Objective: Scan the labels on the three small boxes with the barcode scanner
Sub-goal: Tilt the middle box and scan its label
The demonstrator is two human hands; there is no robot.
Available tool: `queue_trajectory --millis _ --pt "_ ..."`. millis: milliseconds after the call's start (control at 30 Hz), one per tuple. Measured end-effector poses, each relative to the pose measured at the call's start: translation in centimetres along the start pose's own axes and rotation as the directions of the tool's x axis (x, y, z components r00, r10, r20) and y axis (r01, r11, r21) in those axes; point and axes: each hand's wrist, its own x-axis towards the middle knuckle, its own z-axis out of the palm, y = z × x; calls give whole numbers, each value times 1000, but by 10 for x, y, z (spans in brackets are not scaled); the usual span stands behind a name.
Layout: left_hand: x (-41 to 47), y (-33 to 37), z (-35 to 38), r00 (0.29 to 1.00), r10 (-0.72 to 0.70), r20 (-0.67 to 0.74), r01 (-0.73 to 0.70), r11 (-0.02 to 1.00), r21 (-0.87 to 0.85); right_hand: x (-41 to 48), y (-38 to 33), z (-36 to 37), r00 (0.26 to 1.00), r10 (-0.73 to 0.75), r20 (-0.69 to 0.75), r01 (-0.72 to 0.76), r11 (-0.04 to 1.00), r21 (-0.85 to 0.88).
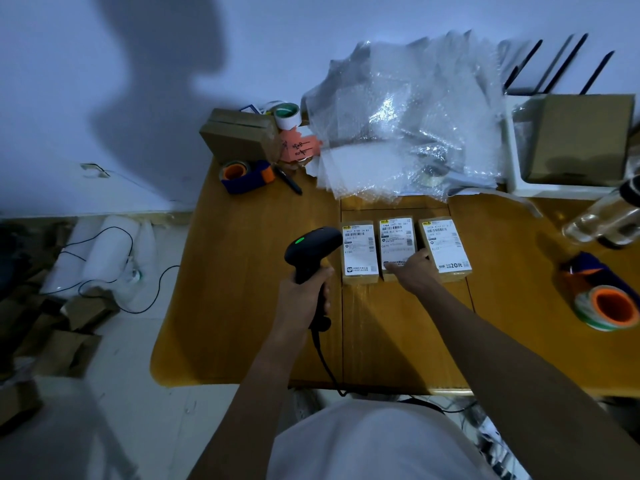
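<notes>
Nearest the camera, a white shirt point(374, 445) fills the lower edge, and both bare forearms reach out from it over the wooden table point(242, 271).

The left hand point(304, 299) is wrapped around the grip of the black barcode scanner point(311, 254), fingers closed tight on the handle. A green light shows on top of the scanner head. The head points right and far, toward the left box point(360, 252), and sits just beside its near-left corner. A black cable point(325, 362) runs from the base of the grip toward the near table edge.

The right hand point(414, 271) rests palm down on the near end of the middle box point(397, 245). Its fingers lie flat and close together, and the fingertips press on the lower part of the label. The thumb reaches toward the right box point(445, 249); whether it touches that box cannot be determined.

The three small boxes lie side by side in a row at the centre of the table, each with a white printed label facing up. Neighbouring boxes stand just beside one another.

At the near right edge lies a tape dispenser point(602, 299) with an orange core. Farther right lie clear bottles point(602, 220).

At the far left stand a second tape dispenser point(242, 174), a black pen point(289, 181) and a brown carton point(239, 136). A heap of bubble wrap point(405, 126) covers the far centre. A white tray point(512, 150) holding a carton occupies the far right.
</notes>
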Motion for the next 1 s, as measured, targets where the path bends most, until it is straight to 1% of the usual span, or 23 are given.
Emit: queue_trajectory --millis 67,333,467,600,700,767,833,900,1000 --pt "-1 1 0 1000 4 6 -4 1000 -6 0 4 -1 1000 -5 7 5 1000 22" --pt "-5 -1 -2 1000 -8 -5 8 1000 -9 -2 9 5 999 -20 47 20 1000 5" --pt "-6 -3 -3 1000 -10 -13 10 1000 -4 0 20 8 995 -19 96 13 998 60" --pt "-8 -5 0 1000 -5 -3 5 1000 -1 9 37 15 988 -31 150 6 987 162" --pt "-11 -5 1 1000 6 10 -6 1000 3 14 50 20 982 -42 182 -9 962 272" --pt "-12 -5 2 1000 3 12 -3 1000 7 21 63 27 974 -45 222 -37 935 353" --pt "-13 -5 3 1000 -4 18 4 1000 9 16 68 28 973 -57 222 -45 903 427" --pt "-15 -6 4 1000 -6 27 5 1000 8 -14 55 12 973 -70 219 -48 870 490" --pt "-18 -6 5 999 3 47 -4 1000 18 -35 51 3 961 -81 265 -94 806 584"
